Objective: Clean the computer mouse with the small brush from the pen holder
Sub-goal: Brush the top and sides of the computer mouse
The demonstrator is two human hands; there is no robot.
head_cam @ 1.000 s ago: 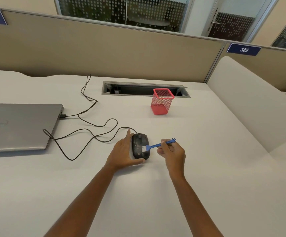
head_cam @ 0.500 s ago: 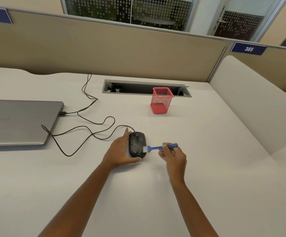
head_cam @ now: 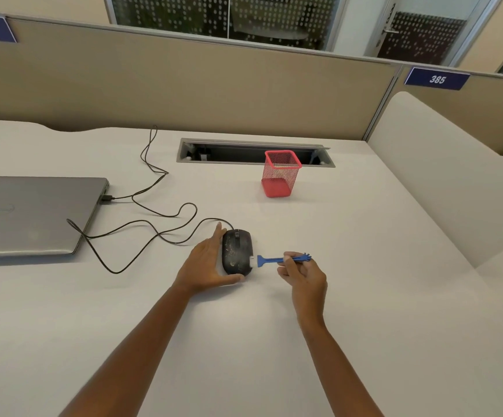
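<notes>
A black wired computer mouse (head_cam: 237,251), speckled with dust, lies on the white desk. My left hand (head_cam: 206,263) cups its left side and front, thumb under its near end. My right hand (head_cam: 303,273) pinches the handle of a small blue brush (head_cam: 277,260) with white bristles. The bristles touch the mouse's right edge. A red mesh pen holder (head_cam: 280,173) stands upright behind the mouse and looks empty.
A closed grey laptop (head_cam: 30,215) lies at the left, with the mouse's black cable (head_cam: 154,218) looping across the desk to its side port. An open cable tray slot (head_cam: 244,153) runs along the back. A beige partition (head_cam: 184,82) and a white side divider (head_cam: 443,176) bound the desk.
The brush has slid right across the mouse, from its top to its right edge. My left hand keeps hold of the mouse. The camera view has shifted slightly.
</notes>
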